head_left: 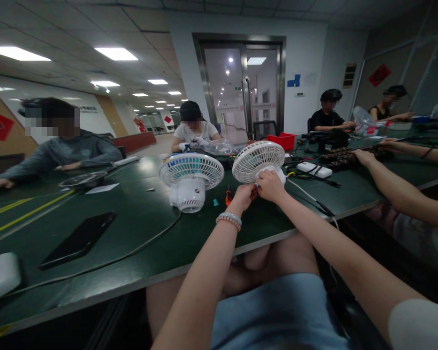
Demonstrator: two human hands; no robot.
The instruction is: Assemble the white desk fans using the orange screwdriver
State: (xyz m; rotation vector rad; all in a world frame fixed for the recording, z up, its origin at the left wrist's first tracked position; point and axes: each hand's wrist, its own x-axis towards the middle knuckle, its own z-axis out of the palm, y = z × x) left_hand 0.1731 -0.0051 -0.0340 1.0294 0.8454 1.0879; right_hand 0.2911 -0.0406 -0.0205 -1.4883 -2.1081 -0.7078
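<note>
A small white fan (257, 158) lies with its round grille tilted away and its motor housing toward me. My right hand (272, 185) is closed against that housing, fingers curled over its near side. Just left of it, my left hand (245, 197) has its fingers pinched together, touching the right fingertips. Whatever sits in the left pinch is too small and hidden to name. A second white fan (191, 175) stands grille up to the left. Between the two fans lie an orange-and-black screwdriver (228, 197) and a small teal piece (215, 202).
On the green table (138, 204) are a black phone (79, 239), a white case (2, 277) and a fan cord across the left. Rightward sit a white power block (314, 169) and a red bin (282, 141). A co-worker's arms (390, 180) reach in from the right; other people sit around.
</note>
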